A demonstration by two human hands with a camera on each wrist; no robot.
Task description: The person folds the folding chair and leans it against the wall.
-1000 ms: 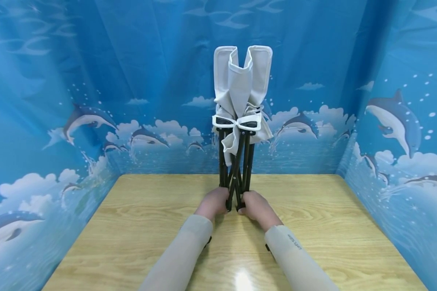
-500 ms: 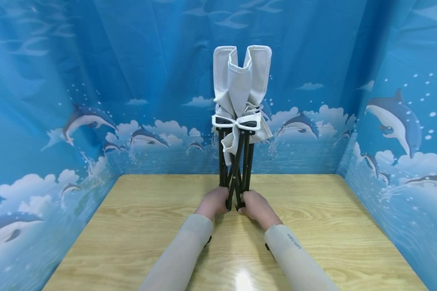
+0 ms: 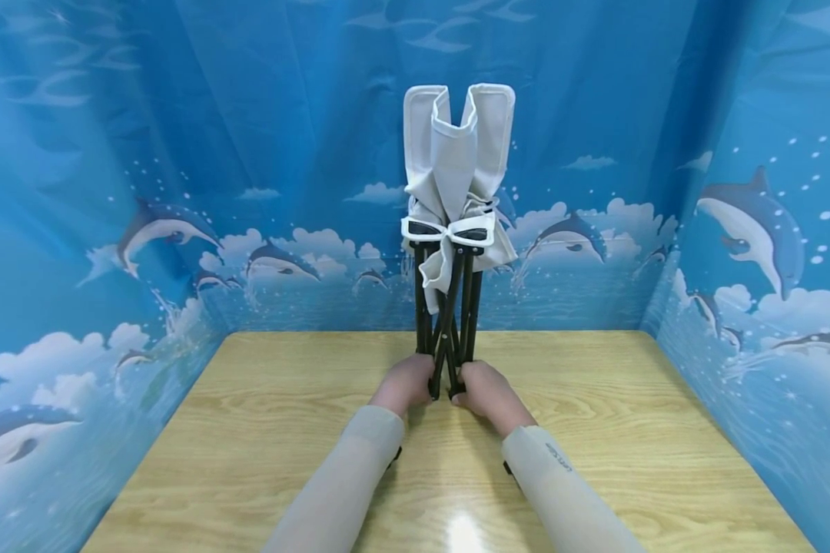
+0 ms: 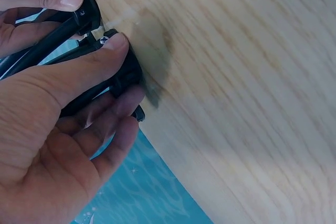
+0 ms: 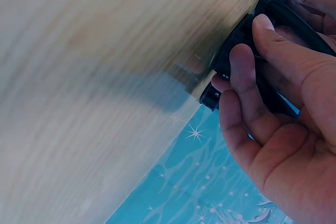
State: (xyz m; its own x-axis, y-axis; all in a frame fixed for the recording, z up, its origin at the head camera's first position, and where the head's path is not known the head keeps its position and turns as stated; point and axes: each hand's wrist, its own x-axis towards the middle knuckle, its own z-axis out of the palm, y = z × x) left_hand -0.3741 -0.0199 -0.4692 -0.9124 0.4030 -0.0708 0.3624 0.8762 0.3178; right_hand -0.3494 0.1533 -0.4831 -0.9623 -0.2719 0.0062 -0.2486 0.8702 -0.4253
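Observation:
A collapsed folding stool with white fabric (image 3: 454, 161) and black crossed legs (image 3: 446, 330) stands upright near the back of the table, its fabric bunched and flaring at the top. My left hand (image 3: 410, 382) grips the foot ends on the left. On the right, my right hand (image 3: 486, 388) holds the opposite foot ends. Close up in the left wrist view, my left thumb (image 4: 100, 59) presses a black foot from above while fingers curl beneath it. The right wrist view has my right thumb and fingers (image 5: 244, 69) pinching another black foot (image 5: 236, 38).
The wood-grain table (image 3: 283, 430) spreads out around both forearms. Blue curtains (image 3: 304, 153) printed with dolphins and clouds hang behind it and along both sides. A bright light reflection lies near the table's front middle.

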